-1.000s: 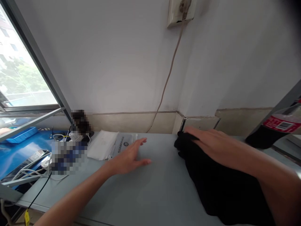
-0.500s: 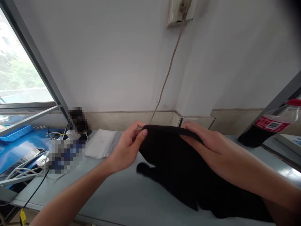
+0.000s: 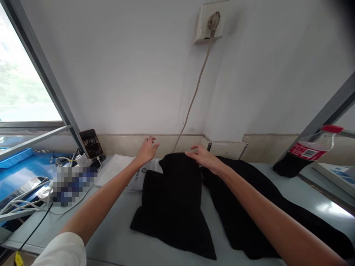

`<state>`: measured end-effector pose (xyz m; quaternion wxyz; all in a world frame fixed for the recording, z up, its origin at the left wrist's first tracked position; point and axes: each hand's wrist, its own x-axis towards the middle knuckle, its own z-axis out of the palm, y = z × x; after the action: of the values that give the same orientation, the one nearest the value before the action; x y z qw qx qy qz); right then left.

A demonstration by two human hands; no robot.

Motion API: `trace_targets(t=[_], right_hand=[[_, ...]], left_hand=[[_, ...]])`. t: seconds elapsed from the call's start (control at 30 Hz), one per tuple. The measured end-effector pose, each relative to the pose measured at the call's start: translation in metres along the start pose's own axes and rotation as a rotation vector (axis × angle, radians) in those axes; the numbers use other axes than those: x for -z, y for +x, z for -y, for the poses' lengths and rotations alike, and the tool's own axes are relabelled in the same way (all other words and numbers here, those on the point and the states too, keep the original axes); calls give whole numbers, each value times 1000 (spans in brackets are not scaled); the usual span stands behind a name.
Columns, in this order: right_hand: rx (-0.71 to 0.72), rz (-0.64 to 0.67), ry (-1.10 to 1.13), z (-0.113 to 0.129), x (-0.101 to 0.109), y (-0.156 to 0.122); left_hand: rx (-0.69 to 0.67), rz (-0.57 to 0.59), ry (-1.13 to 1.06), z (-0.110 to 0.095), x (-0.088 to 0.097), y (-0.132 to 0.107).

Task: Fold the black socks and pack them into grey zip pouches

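A black garment [image 3: 177, 199] lies spread over the grey table [image 3: 116, 236], one part folded across the middle and another stretching off to the right. My left hand [image 3: 147, 149] hovers open just past the garment's far left corner, fingers apart, holding nothing. My right hand [image 3: 203, 157] rests open on the garment's far edge, fingers stretched out over the black cloth.
White packets [image 3: 122, 170] lie by the wall to the left. A phone [image 3: 91, 143] leans on a stand, with chargers and cables [image 3: 33, 195] beside it. A cola bottle [image 3: 306, 155] lies at the right. A cord [image 3: 194, 96] hangs from the wall socket [image 3: 208, 22].
Both hands pinched the garment's edge half a second ago. They have let go, and the cloth now lies spread flat toward the wall with both hands open at its far edge.
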<state>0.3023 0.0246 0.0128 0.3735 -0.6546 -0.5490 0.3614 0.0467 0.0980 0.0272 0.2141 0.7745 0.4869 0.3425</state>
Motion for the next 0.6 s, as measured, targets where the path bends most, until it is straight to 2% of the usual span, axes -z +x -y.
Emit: trace_targets(t=[0.03, 0.1, 0.13, 0.17, 0.2, 0.27, 0.33, 0.4, 0.47, 0.53, 0.6], right_hand=[[-9, 8, -44, -14, -1, 6], [-20, 38, -127, -36, -3, 10], [-19, 56, -164, -44, -3, 9], [-13, 76, -200, -50, -3, 8], [-2, 96, -234, -54, -3, 5], [34, 133, -300, -59, -5, 1], [73, 157, -347, -60, -6, -1], [103, 167, -370, -58, -6, 0], [113, 168, -372, -56, -5, 4], [106, 164, -364, -53, -4, 9], [96, 164, -352, -51, -4, 14]], left_hand=[[-21, -10, 13, 3, -2, -6], [-97, 42, 27, 3, -4, -26], [-149, 99, 29, 2, -4, -40], [-254, 219, 35, 0, -4, -55], [-339, 345, 36, -2, -5, -71], [-439, 486, 98, -7, -5, -103], [-503, 556, 172, -13, -6, -128], [-495, 599, 166, -18, -5, -140], [-429, 565, 114, -20, -5, -135], [-340, 428, 114, -18, -9, -114], [-208, 264, 217, -10, -17, -85]])
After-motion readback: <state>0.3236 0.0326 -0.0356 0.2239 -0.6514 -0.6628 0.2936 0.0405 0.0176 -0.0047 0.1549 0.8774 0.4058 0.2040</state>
